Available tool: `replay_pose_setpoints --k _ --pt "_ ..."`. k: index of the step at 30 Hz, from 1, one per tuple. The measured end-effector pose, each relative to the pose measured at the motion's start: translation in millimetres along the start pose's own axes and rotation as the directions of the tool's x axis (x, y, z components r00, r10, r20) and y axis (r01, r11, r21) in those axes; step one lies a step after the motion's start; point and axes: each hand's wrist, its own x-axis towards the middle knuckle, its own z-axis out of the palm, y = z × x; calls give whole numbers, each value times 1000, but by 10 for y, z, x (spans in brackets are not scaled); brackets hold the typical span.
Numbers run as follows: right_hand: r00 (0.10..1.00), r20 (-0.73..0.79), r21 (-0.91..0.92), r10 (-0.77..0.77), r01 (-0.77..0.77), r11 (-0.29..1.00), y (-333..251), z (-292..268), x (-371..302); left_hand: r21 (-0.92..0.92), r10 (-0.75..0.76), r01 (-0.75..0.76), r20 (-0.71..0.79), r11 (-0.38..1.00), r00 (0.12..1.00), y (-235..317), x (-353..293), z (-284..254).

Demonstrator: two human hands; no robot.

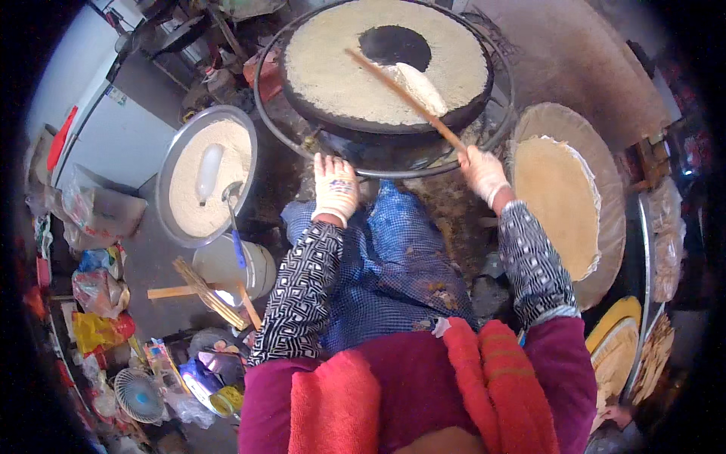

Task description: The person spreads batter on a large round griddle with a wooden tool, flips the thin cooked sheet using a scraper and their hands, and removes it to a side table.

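Observation:
My right hand, in a pale glove, is closed round the lower end of a long wooden stick. The stick slants up and left across a round dark griddle. A pale, wet-looking lump of batter sits against it, over a thin layer of batter spread in a ring. Near the middle of the griddle a dark round patch is bare. My left hand, also gloved, holds nothing; its fingers lie stretched out at the front of the metal hoop around the griddle.
At left a metal basin holds pale batter, a whitish oblong thing and a blue-handled ladle. Below it stands a bucket with wooden sticks. A round, cloth-edged tray bearing a tan flatbread is at right.

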Motion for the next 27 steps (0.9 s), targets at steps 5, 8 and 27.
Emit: replay_pose_setpoints --k 5,8,27 --pt "994 104 13 20 -22 1000 247 -85 -975 -20 -73 72 -81 997 994 -266 -51 150" --pt "990 99 130 98 -111 985 554 -122 -1444 -118 3 -15 -105 993 994 -58 -159 1" --pt "1000 -18 -102 10 -12 995 -27 158 338 -103 2 -19 -155 995 988 171 -139 203"
